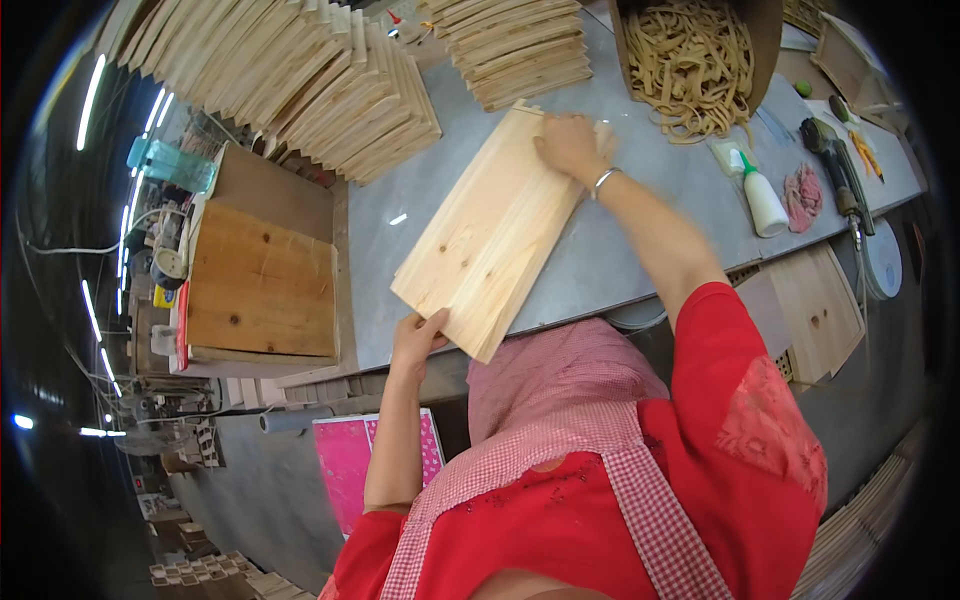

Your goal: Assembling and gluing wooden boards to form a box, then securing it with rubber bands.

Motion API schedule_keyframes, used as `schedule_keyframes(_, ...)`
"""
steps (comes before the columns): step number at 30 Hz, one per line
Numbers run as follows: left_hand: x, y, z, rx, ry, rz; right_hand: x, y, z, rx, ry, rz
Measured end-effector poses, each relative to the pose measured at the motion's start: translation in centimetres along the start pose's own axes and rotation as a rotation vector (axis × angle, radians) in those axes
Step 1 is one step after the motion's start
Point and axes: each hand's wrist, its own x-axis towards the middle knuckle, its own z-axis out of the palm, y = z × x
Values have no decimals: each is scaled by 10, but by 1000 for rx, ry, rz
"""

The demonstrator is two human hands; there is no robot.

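Note:
A pale wooden panel point(490, 235) with a few knots lies slantwise over the grey worktable point(385, 225), its near corner reaching the front edge. My left hand point(417, 340) grips that near end, thumb on top and fingers underneath. At the far end my right hand point(572, 148), with a metal bangle on the wrist, is closed over the panel's right edge. A second board edge seems to show beneath the panel by the right hand; whether it is separate I cannot tell.
Stacked wooden boards point(370, 90) fill the back left, with another stack point(515, 50) behind the panel. A box of tan bands point(690, 60) stands back right. A white glue bottle point(764, 203), pink cloth point(803, 197) and power tool point(835, 165) lie right. A wooden box point(262, 280) stands left.

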Motion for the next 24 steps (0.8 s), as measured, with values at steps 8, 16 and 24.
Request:
schedule_keyframes(8,-4,-4,-10,-152,142,6,-25,-31,37,-37,370,-53)
schedule_keyframes(16,27,29,-91,893,158,228,-43,-22,36,40,233,-78)
schedule_keyframes(24,15,402,-200,763,1158,1431,-48,-40,8,105,253,-69)
